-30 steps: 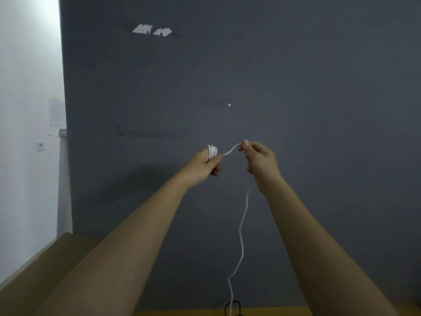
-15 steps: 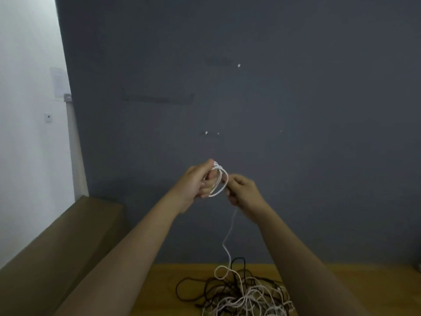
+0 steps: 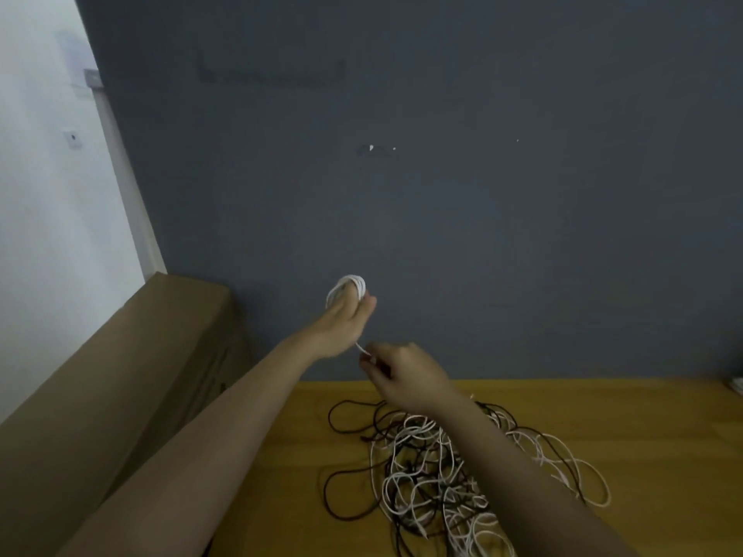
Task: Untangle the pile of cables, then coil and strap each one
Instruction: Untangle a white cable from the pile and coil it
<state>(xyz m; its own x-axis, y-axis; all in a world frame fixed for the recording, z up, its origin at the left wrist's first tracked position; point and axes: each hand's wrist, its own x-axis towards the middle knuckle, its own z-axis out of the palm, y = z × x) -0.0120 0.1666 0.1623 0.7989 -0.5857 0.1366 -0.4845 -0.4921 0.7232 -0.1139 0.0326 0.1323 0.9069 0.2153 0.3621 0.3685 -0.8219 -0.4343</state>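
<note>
Holding a small coil of white cable (image 3: 349, 290) wound round its fingers, the left hand (image 3: 341, 325) is raised in front of the dark grey wall (image 3: 482, 195), well above the bench (image 3: 603, 416). Its fingers are curled into the coil, with the loops showing above the knuckles. A short run of the same white cable leaves the underside of that hand and goes down to the right hand (image 3: 406, 375), which sits just below and to the right of it. The right hand's fingers are clenched round the cable, pinching it close to the left wrist; past that grip the cable is hidden behind the hand.

Under the right forearm lies the pile of cables (image 3: 454, 476), black and white strands looped through each other on the wooden bench. One black loop reaches out towards the left side of the pile, and white loops spread towards the right. The pile's far edge sits near the line where the bench meets the wall.

To the right of the pile the bench surface runs bare to the frame's edge, where a small pale object (image 3: 737, 383) is cut off by the border. On the left a brown cardboard box (image 3: 120, 375) stands against the wall, its long top edge slanting towards the lower left, beside the left forearm.
</note>
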